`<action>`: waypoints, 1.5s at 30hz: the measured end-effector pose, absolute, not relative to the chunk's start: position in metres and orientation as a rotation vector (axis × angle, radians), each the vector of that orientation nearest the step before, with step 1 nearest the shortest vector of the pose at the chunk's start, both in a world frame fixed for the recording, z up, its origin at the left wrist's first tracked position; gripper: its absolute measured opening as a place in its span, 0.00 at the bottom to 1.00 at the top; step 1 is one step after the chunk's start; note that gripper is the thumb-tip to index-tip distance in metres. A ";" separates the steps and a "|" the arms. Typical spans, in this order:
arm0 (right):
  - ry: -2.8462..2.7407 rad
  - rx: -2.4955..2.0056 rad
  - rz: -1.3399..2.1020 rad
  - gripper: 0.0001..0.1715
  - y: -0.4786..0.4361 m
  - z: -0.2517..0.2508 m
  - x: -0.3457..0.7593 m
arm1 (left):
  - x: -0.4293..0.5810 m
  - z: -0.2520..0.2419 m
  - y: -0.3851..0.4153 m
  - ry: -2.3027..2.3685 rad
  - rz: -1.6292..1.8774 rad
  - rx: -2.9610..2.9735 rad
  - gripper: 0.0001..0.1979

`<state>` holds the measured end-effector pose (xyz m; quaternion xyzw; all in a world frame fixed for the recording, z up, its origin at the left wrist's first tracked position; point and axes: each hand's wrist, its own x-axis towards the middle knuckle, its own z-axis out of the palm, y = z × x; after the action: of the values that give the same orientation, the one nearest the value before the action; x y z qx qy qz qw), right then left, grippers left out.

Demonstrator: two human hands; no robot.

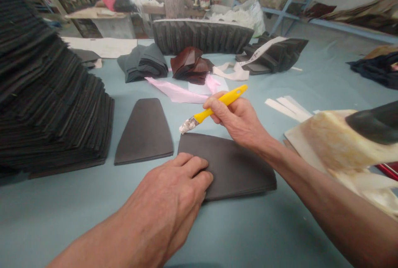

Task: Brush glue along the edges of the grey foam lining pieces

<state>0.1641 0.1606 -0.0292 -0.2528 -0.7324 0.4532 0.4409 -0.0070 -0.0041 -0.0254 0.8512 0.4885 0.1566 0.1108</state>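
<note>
My right hand (238, 120) is closed around a yellow-handled brush (217, 106); its whitish bristle tip hangs just above the far left corner of a dark grey trapezoid-shaped piece (236, 168) lying flat in front of me. My left hand (174, 201) rests on the near left edge of that piece, fingers bent and pressing down on it. A second dark grey piece (144, 131) of similar shape lies to the left, apart from both hands.
A tall stack of dark pieces (46, 93) fills the left. Glue-stained paper (338, 147) lies at right with white strips (287, 106) behind. Pink sheets (177, 91), brown leather pieces (191, 64), folded grey bundles (143, 62) and a fanned row of dark pieces (202, 35) lie further back. A person stands far behind.
</note>
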 end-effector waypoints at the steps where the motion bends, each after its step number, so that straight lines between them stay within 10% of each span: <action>1: -1.819 -0.616 1.132 0.32 0.161 -0.031 0.164 | -0.007 -0.026 -0.004 1.425 0.468 2.515 0.16; 45: -1.921 -0.871 0.900 0.34 0.136 -0.010 0.294 | -0.032 -0.033 0.007 1.403 0.544 2.559 0.13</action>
<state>0.2938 0.1364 -0.0099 -0.3460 -0.7635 0.3576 0.4118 -0.0323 0.0075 -0.0331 0.8589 0.4707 0.1825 0.0862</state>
